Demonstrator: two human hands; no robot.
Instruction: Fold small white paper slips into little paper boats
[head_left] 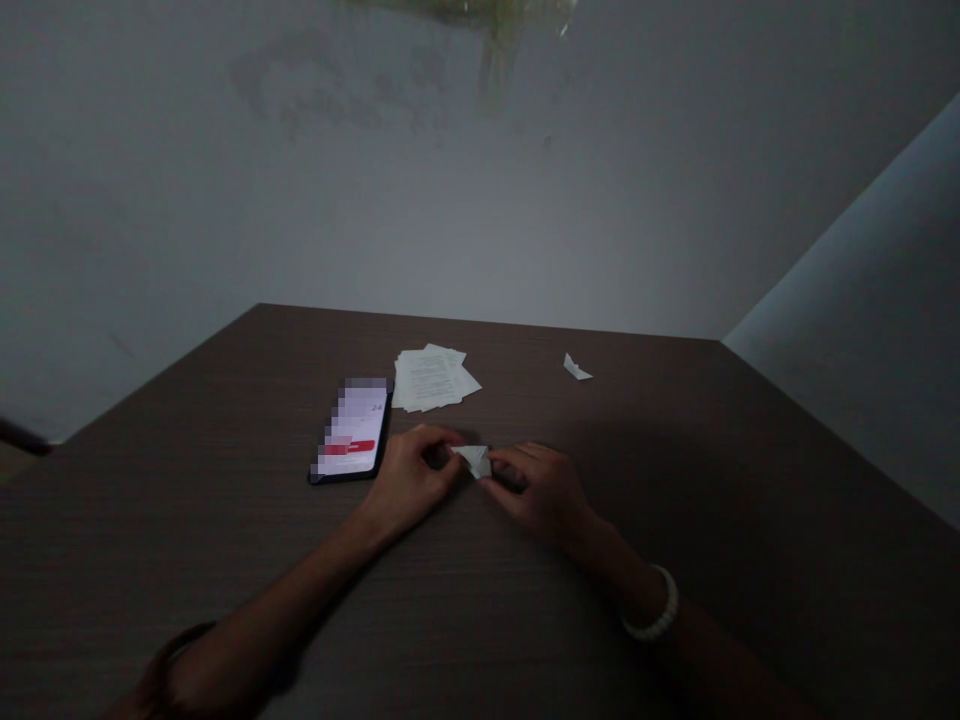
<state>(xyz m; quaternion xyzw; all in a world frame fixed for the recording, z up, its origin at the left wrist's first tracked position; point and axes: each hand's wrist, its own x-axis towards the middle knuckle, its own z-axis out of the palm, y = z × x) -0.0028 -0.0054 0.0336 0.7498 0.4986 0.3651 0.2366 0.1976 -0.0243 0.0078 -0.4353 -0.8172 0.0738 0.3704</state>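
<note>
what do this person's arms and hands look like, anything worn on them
The left hand and right hand wear no gloves. Around the right wrist is a chunky, off-white bracelet with a bumpy, beaded or braided look. A dark band circles the left forearm farther up; it is too dim to tell what it is.

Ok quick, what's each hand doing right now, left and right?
Left hand: closed, pinching one side of a small folded paper.
Right hand: closed, pinching the other side of the same paper.
</note>
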